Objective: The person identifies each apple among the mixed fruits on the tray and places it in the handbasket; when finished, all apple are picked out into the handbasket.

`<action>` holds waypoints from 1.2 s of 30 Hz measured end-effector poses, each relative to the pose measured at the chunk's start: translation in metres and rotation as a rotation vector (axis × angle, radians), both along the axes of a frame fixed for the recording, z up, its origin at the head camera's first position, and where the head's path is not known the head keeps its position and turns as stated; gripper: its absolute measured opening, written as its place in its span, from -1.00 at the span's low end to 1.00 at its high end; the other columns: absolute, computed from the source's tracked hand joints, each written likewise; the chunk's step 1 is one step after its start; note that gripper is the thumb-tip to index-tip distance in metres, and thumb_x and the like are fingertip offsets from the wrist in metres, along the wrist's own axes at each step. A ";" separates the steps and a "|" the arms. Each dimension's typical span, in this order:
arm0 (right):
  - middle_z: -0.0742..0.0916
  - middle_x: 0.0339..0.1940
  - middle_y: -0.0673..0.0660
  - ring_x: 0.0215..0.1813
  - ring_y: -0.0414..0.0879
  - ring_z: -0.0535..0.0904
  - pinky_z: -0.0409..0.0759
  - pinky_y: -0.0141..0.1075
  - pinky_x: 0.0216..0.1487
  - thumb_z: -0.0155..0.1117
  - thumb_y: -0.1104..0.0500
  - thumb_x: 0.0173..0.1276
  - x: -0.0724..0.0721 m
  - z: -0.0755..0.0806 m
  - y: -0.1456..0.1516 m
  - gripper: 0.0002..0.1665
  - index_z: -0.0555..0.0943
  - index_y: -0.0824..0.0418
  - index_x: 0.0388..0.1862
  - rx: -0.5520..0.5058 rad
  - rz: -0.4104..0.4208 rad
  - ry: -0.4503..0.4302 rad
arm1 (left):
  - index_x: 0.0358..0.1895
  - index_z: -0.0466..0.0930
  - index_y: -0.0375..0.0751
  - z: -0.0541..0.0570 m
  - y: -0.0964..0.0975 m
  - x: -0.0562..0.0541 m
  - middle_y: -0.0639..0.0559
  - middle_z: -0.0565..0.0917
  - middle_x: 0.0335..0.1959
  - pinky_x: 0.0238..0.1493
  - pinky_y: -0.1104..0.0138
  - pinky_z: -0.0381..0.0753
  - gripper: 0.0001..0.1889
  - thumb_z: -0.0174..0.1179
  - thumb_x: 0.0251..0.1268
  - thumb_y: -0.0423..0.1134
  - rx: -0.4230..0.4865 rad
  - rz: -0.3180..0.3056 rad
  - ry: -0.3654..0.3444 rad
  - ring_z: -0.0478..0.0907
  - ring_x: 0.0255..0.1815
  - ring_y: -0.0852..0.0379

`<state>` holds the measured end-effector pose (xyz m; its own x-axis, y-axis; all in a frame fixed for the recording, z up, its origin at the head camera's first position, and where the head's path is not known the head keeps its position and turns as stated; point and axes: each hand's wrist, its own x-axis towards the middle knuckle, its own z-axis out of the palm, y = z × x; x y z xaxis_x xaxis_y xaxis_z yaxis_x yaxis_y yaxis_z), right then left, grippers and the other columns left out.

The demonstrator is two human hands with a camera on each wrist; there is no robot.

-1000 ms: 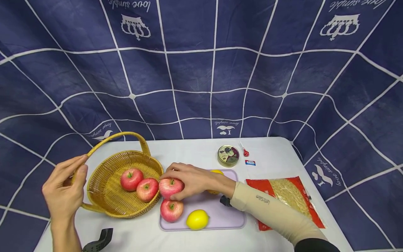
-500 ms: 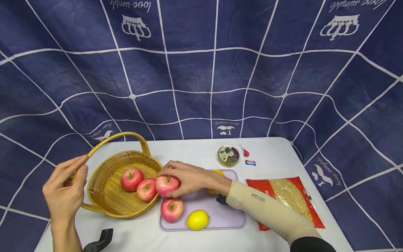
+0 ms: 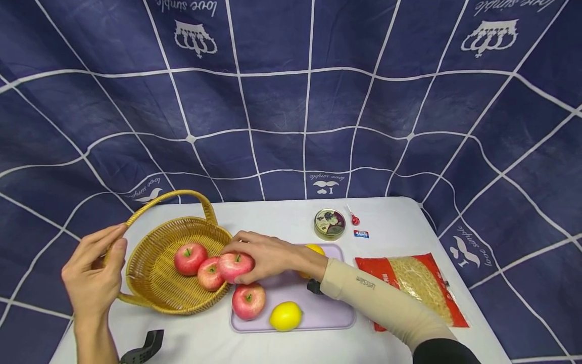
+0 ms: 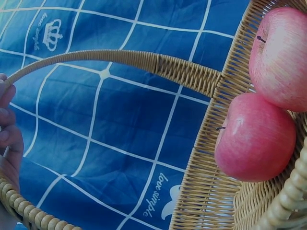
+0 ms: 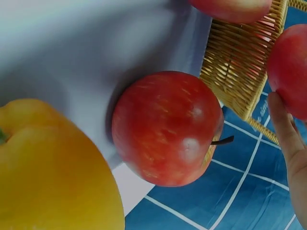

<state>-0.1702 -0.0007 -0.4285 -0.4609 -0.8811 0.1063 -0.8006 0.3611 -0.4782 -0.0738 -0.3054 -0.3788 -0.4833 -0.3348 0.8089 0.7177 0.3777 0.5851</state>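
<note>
My left hand (image 3: 93, 270) grips the handle (image 3: 165, 196) of a woven basket (image 3: 159, 285). Two red apples lie in the basket, one (image 3: 190, 259) behind the other (image 3: 209, 275). Over the basket's right rim, my right hand (image 3: 268, 257) holds a third apple (image 3: 233, 268) by its sides. Below that hand, another apple (image 3: 248, 302) sits on the lilac tray (image 3: 325, 318) beside a lemon (image 3: 285, 316). In the right wrist view, one more apple (image 5: 165, 129) rests on the tray, near a yellow-orange fruit or pepper (image 5: 53, 172), partly cut off.
A round tin (image 3: 329, 224), a red lollipop (image 3: 355, 219) and a small blue-and-red wrapped piece (image 3: 361, 234) stand at the table's back. On the right, a red bag of pasta-like food (image 3: 416, 283) lies partly under my right forearm. A checked blue cloth (image 3: 282, 106) hangs behind.
My right hand has moved left with its apple, from the tray's left edge to over the basket's rim. My left hand stays on the handle.
</note>
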 end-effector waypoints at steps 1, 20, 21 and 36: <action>0.45 0.23 -0.29 0.18 -0.45 0.36 0.43 -0.53 0.14 0.35 -0.36 0.19 0.000 0.000 -0.001 -0.22 0.41 -0.36 0.40 -0.001 0.000 -0.001 | -0.17 0.62 -0.77 0.000 0.000 0.000 -0.27 0.75 -0.11 -0.39 0.69 0.50 -0.80 0.23 0.12 -0.68 0.003 -0.002 0.000 0.56 -0.44 0.34; 0.46 0.21 -0.26 0.20 -0.47 0.34 0.35 -0.59 0.23 0.36 -0.40 0.19 -0.003 -0.004 -0.012 -0.20 0.42 -0.30 0.41 -0.027 0.000 -0.010 | -0.16 0.61 -0.78 -0.003 -0.004 -0.001 -0.27 0.74 -0.10 -0.40 0.69 0.49 -0.79 0.24 0.12 -0.69 0.002 -0.014 -0.003 0.55 -0.44 0.33; 0.46 0.20 -0.26 0.20 -0.47 0.33 0.35 -0.59 0.23 0.36 -0.39 0.19 -0.003 -0.004 -0.012 -0.19 0.41 -0.30 0.41 -0.027 -0.001 -0.011 | -0.16 0.61 -0.78 -0.003 -0.004 -0.001 -0.27 0.74 -0.10 -0.40 0.69 0.49 -0.79 0.24 0.12 -0.69 0.003 -0.014 -0.002 0.55 -0.44 0.33; 0.45 0.19 -0.27 0.19 -0.49 0.31 0.33 -0.62 0.20 0.37 -0.35 0.20 -0.010 -0.005 -0.022 -0.21 0.40 -0.30 0.41 -0.037 0.008 -0.008 | -0.16 0.61 -0.78 -0.003 -0.004 -0.001 -0.27 0.74 -0.09 -0.40 0.69 0.50 -0.79 0.23 0.12 -0.69 -0.002 -0.013 -0.011 0.55 -0.45 0.33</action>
